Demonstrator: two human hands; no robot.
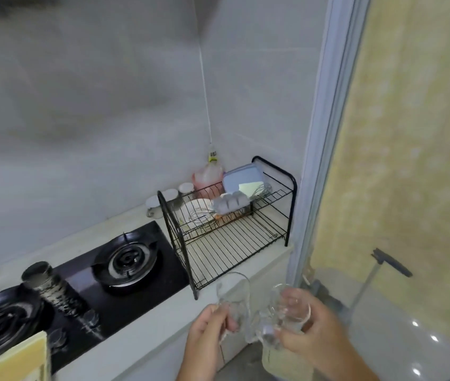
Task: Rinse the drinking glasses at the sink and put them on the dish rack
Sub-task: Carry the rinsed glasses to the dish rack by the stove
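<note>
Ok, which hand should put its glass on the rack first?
Probably the left hand: the left glass is right by the rack's front corner; the right hand holds the right glass farther away.

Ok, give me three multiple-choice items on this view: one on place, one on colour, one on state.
1. The dish rack stands:
A) right of the stove
B) left of the stove
C) on the floor
2. The rack's wire is:
A) white
B) black
C) red
3. The left hand is:
A) empty
B) holding a glass
C) on a stove knob

Answers:
1 A, the rack sits on the counter at the stove's right.
2 B, its frame and shelves are black.
3 B, the fingers curl round a clear glass.
</note>
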